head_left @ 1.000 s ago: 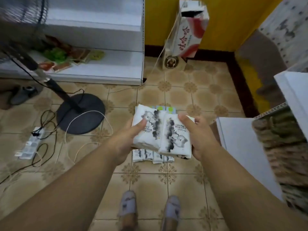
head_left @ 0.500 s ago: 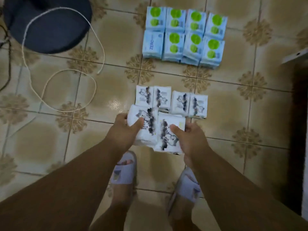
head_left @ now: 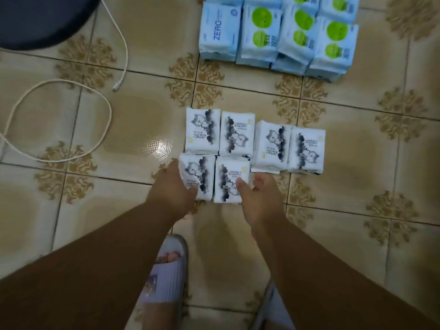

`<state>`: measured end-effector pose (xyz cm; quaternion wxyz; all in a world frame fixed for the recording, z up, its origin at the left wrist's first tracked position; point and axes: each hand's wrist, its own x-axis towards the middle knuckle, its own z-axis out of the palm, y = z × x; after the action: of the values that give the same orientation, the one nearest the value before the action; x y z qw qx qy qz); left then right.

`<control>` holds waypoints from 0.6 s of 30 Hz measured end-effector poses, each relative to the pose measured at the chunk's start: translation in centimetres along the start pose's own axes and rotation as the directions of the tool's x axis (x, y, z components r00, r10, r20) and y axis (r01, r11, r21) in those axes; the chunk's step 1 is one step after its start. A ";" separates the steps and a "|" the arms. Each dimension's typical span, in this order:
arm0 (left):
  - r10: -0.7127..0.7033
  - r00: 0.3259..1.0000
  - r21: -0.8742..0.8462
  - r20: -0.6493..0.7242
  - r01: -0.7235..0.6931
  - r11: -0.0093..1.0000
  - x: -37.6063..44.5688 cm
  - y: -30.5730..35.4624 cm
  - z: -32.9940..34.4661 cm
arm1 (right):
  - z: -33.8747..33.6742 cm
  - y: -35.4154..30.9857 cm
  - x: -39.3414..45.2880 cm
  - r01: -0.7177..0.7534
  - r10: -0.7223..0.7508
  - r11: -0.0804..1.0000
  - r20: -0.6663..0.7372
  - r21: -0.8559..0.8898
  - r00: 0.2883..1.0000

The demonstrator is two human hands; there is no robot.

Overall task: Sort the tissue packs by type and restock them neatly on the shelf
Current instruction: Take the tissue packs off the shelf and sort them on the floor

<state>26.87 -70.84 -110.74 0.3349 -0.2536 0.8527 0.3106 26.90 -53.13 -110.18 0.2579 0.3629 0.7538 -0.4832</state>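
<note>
Two white tissue packs with a grey cat print sit on the tiled floor, side by side. My left hand [head_left: 171,190] grips the left pack [head_left: 198,175] from its left side, thumb on top. My right hand [head_left: 258,201] holds the right pack [head_left: 232,179], thumb on its face and fingers curled at its right edge. Just beyond them lies a row of several matching cat-print packs [head_left: 271,144]. Farther away is a group of light blue packs with green circles [head_left: 273,36], stacked in rows. No shelf is in view.
A dark round fan base [head_left: 42,17] fills the top left corner. A white cable [head_left: 59,120] loops over the floor on the left. My feet in pale slippers [head_left: 166,272] stand just behind the packs.
My hands have lowered the two cat-print packs from chest height down to the floor, in front of the row of matching packs. The view has tilted down and come closer.
</note>
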 end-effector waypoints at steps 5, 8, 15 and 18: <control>0.216 0.975 0.034 -0.045 -0.215 0.976 -13.8 7.0 -6.7 | -6.4 -8.4 -11.0 0.250 -0.249 0.944 0.034 -0.214 0.968; 0.368 0.923 0.094 -0.114 -0.359 0.929 -22.7 12.0 -13.5 | -12.6 -16.2 -19.2 0.433 -0.433 0.842 0.074 -0.324 0.898; 0.689 0.703 0.167 -0.175 -0.668 0.725 -42.2 25.5 -30.9 | -28.2 -34.3 -41.5 0.591 -0.688 0.705 -0.179 -0.391 0.703; 0.827 0.532 0.171 -0.181 -0.811 0.559 -49.3 31.4 -35.7 | -34.2 -38.2 -50.4 0.567 -0.706 0.706 -0.365 -0.424 0.607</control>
<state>23.85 -63.48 -42.72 0.0526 0.1510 0.9154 0.3695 25.57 -47.14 -38.50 -0.0922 0.1421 0.9303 -0.3254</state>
